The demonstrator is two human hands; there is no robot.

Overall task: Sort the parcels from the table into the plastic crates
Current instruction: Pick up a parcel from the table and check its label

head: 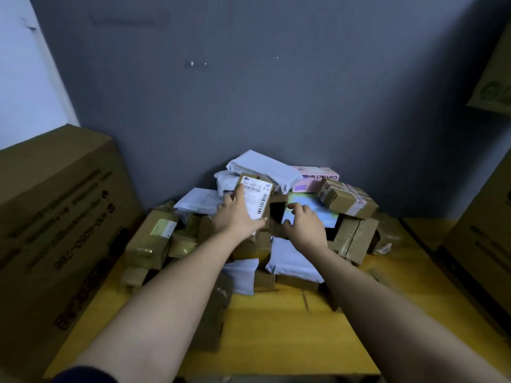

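Observation:
A heap of parcels lies on the yellow table (276,327) against the grey wall: brown cardboard boxes, grey-white mailer bags and a pink box (318,176). My left hand (236,214) grips a small brown box with a white barcode label (258,196), tilted up above the heap. My right hand (304,225) reaches in just right of it, fingers curled over a small brown box (278,214) and a light blue flat parcel (312,212). Whether it grips either one is unclear. No plastic crate is in view.
A large cardboard carton (60,222) stands at the table's left side, and another carton (481,250) at the right. A taped brown box (347,199) sits high on the heap's right. Bare yellow table shows in front of the heap.

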